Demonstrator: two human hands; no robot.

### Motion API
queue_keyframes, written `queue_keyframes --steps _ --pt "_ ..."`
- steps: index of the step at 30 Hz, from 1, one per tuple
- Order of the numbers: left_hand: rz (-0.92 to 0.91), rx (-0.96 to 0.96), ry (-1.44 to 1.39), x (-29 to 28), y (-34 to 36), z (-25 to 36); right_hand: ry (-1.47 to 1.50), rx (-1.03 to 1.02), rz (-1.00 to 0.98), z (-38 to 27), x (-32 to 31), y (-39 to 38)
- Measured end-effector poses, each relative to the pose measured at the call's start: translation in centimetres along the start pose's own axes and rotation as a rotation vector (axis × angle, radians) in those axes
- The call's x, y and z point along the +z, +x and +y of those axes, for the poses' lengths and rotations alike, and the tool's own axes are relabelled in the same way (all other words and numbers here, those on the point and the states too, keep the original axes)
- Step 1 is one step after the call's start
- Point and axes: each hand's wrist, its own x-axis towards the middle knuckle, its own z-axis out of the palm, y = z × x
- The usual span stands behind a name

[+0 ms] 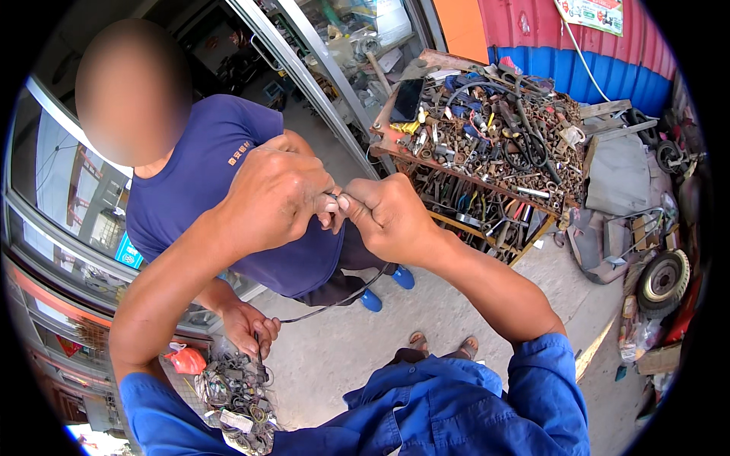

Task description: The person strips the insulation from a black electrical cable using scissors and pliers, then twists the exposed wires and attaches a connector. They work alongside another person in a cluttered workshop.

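Grips narrow: left hand (277, 194) and right hand (391, 218) pinch a thin dark cable (333, 305), co-worker's hand (245, 325) holding it lower left.

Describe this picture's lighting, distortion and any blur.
Head view: bright daylight on the floor, dim doorway; window frames bend near the left rim; smooth blur masks the co-worker's head; the dark piece pinched between left hand and right hand is too small to identify.
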Motion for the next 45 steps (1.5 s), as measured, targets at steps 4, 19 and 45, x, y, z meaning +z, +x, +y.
queue_keyframes --steps 4,19,45 --pt "-0.087 -0.088 -0.134 0.0 0.2 0.1 -0.181 -0.081 -0.009 0.7 0.3 -0.7" --pt "0.488 0.137 0.508 -1.5 0.8 2.0 0.823 0.721 -0.024 0.2 -2.6 0.6" --pt "0.513 -0.666 -1.263 3.7 2.3 1.2 0.949 0.465 0.218 -1.9 -0.5 2.0"
